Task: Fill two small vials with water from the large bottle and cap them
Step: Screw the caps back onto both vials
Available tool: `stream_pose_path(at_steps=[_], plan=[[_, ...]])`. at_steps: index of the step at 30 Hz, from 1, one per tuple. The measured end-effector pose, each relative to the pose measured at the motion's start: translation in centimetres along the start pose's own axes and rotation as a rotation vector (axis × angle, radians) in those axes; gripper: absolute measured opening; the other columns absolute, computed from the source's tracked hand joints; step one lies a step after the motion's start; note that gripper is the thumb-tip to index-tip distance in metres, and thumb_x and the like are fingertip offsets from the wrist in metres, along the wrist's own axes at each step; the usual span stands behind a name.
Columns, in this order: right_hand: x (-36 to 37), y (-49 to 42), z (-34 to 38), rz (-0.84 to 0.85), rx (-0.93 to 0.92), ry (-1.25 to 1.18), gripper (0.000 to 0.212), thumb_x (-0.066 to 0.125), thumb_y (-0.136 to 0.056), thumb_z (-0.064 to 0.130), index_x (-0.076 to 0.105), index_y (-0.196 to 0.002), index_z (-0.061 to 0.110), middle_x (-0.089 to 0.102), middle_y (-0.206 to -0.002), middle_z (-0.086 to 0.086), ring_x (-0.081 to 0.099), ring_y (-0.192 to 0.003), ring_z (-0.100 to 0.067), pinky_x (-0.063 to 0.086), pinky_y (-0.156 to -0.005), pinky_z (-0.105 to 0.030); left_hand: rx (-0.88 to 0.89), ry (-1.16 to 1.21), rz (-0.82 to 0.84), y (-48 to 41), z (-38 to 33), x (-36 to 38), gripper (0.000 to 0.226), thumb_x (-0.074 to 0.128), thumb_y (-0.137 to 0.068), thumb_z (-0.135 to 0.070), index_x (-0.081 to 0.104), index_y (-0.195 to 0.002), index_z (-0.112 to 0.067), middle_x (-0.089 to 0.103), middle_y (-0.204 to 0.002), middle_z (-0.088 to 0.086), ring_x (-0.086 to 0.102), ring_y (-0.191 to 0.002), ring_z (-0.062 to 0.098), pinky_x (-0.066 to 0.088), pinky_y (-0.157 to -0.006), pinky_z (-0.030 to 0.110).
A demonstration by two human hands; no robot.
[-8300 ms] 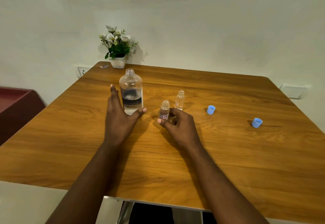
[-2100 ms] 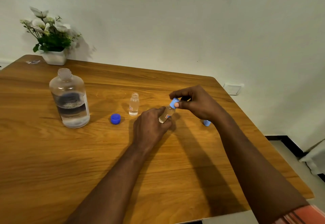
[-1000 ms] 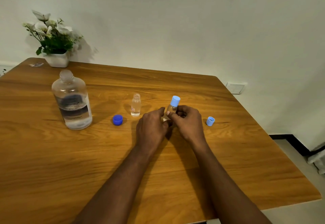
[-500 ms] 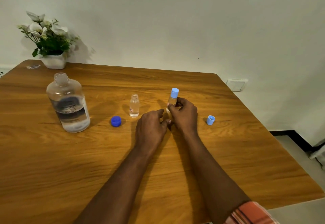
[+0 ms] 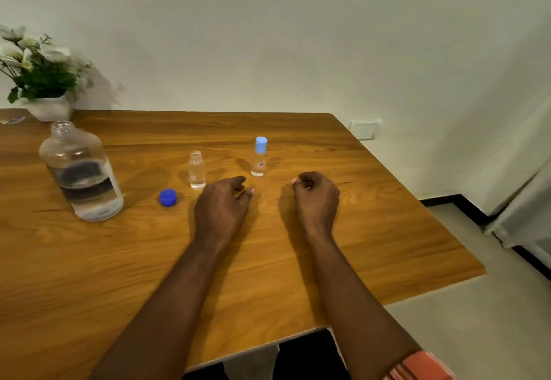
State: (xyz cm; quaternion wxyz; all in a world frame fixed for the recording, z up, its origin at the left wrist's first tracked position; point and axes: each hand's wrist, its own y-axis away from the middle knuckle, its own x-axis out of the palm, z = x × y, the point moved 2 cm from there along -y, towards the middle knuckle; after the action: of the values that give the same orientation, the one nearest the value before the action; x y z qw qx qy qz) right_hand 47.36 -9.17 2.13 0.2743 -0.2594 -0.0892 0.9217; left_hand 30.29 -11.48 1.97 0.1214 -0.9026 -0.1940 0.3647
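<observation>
Both hands had let go of the capped vial since half a second before. The right hand had released its body and drawn back toward the person, and the left hand had slid slightly away from it. The vial now stood alone and upright on the table, just beyond the gap between the two hands and touching neither.

The left hand rested on the wood with its fingers loosely bent and nothing in them. The right hand lay knuckles up with its fingers curled under the palm, and I could not tell whether they enclosed anything.

The capped vial was slim and clear, with a light blue cap on its neck and a small red and blue label low on its side. Clear liquid showed in it, though the level was hard to read. The open vial stood upright just beyond the left hand's outer side, uncapped, with a small label of its own. A dark blue cap lay just outside the left hand. Further out on that side stood the large bottle, uncapped and partly filled with water. Potted flowers sat beyond it at the table's far corner.
</observation>
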Motion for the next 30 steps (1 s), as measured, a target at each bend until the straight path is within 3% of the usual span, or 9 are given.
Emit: stream_pose_path(at_steps=[3,6,13,19,24,28,30], plan=[[-2.1,-0.7,-1.2,-0.162,0.095,0.056,0.028,0.065,-0.089,0.025,0.070,-0.112,0.011,0.073,-0.105,-0.007,0.067,-0.099,-0.027,0.051,-0.082,-0.033,-0.010,-0.013,-0.018,1.1,-0.3,-0.5,0.034,0.066,-0.086,-0.036,0.068,-0.117,-0.020,0.073,-0.105,-0.005,0.066,-0.097,0.020,0.051,-0.079,0.034],[-2.7,-1.6,-2.0,-0.104,0.145,0.193,0.050,0.065,-0.089,0.031,0.056,-0.132,0.008,0.064,-0.124,-0.010,0.060,-0.115,-0.029,0.049,-0.096,-0.044,-0.019,-0.017,-0.016,2.1,-0.7,-1.0,0.034,0.065,-0.087,-0.037,0.068,-0.117,-0.021,0.073,-0.104,-0.005,0.066,-0.098,0.019,0.053,-0.080,0.036],[-2.1,-2.0,-2.1,-0.047,0.078,0.328,0.041,0.068,-0.087,0.032,0.064,-0.118,0.007,0.068,-0.119,-0.011,0.060,-0.113,-0.032,0.045,-0.096,-0.042,-0.063,-0.037,-0.017,3.5,-0.8,-1.7,0.035,0.064,-0.088,-0.039,0.068,-0.117,-0.021,0.073,-0.104,-0.004,0.065,-0.098,0.018,0.053,-0.079,0.034],[-2.2,-2.1,-2.0,-0.021,0.045,0.326,0.027,0.065,-0.091,0.032,0.070,-0.111,0.014,0.072,-0.108,-0.007,0.065,-0.102,-0.028,0.051,-0.092,-0.044,-0.122,-0.019,-0.051,3.9,-0.7,-1.9,0.034,0.065,-0.088,-0.036,0.069,-0.115,-0.017,0.073,-0.104,0.002,0.066,-0.099,0.020,0.052,-0.080,0.033],[-2.5,-1.7,-2.1,0.013,0.022,0.320,0.026,0.064,-0.090,0.035,0.072,-0.106,0.016,0.073,-0.104,-0.007,0.066,-0.099,-0.029,0.051,-0.092,-0.045,-0.256,0.075,-0.186,3.8,-0.2,-2.6,0.032,0.066,-0.087,-0.025,0.068,-0.116,-0.011,0.073,-0.102,0.008,0.066,-0.097,0.024,0.047,-0.079,0.028],[-2.0,-0.1,-1.5,0.046,-0.027,0.290,0.028,0.066,-0.088,0.037,0.073,-0.105,0.016,0.073,-0.103,-0.005,0.066,-0.099,-0.028,0.050,-0.092,-0.045,-0.303,0.145,-0.211,3.3,0.4,-2.9,0.036,0.068,-0.086,-0.020,0.065,-0.120,-0.010,0.072,-0.105,0.007,0.065,-0.100,0.023,0.050,-0.089,0.034],[-1.3,0.9,-1.0,0.076,-0.058,0.280,0.029,0.068,-0.087,0.039,0.073,-0.105,0.017,0.074,-0.103,-0.004,0.067,-0.097,-0.026,0.052,-0.089,-0.044,-0.322,0.161,-0.234,3.0,0.6,-3.0,0.039,0.069,-0.085,-0.019,0.062,-0.123,-0.010,0.069,-0.110,0.007,0.063,-0.103,0.022,0.047,-0.089,0.030]])
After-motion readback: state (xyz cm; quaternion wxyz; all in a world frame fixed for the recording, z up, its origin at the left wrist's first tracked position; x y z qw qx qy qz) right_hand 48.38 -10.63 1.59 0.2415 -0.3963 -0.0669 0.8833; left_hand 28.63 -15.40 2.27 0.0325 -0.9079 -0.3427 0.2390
